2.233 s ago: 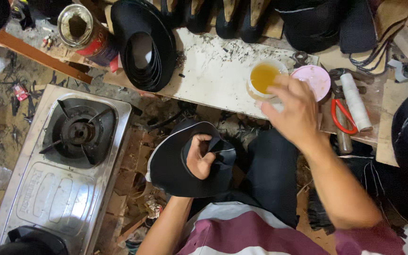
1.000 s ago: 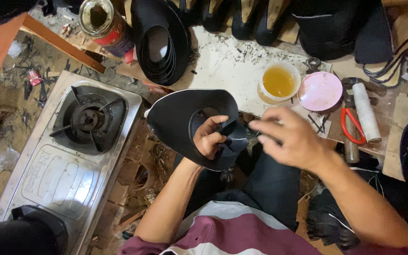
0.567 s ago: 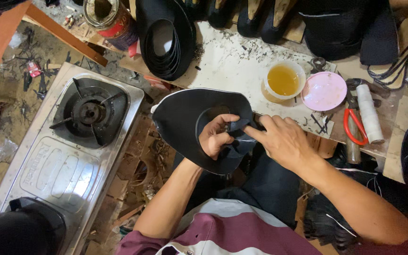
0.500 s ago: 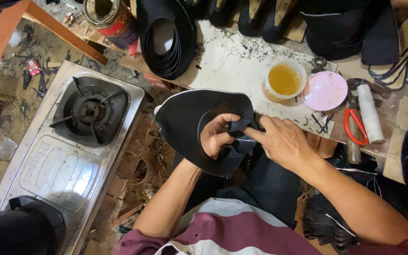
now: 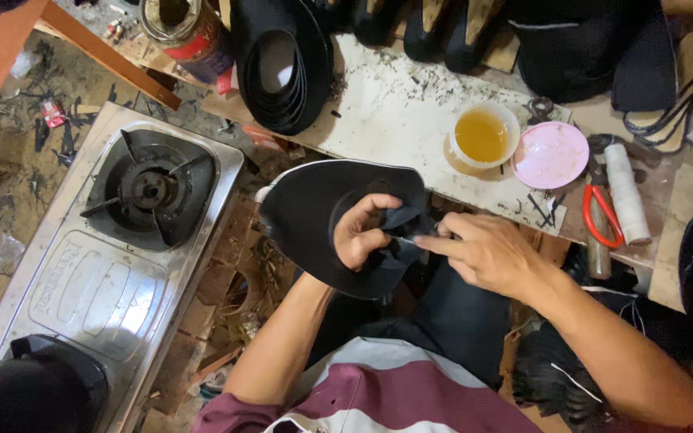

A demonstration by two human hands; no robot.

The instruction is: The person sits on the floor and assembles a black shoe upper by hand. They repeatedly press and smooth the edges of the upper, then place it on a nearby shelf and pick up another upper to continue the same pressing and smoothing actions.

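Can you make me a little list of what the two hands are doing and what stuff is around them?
left hand: grips the black shoe upper through its opening
right hand: fingers meet the black fold beside the left hand
cup of yellow liquid: on the white board, apart from both hands
pink lid: lies beside the cup
red-handled scissors: right of the lid
gas stove: to the person's left, burner unlit
stack of black pieces: at the board's far left end

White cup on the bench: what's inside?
The white cup holds amber-yellow liquid, nearly to the rim. Its bottom is hidden by the liquid. A pink lid lies beside it.
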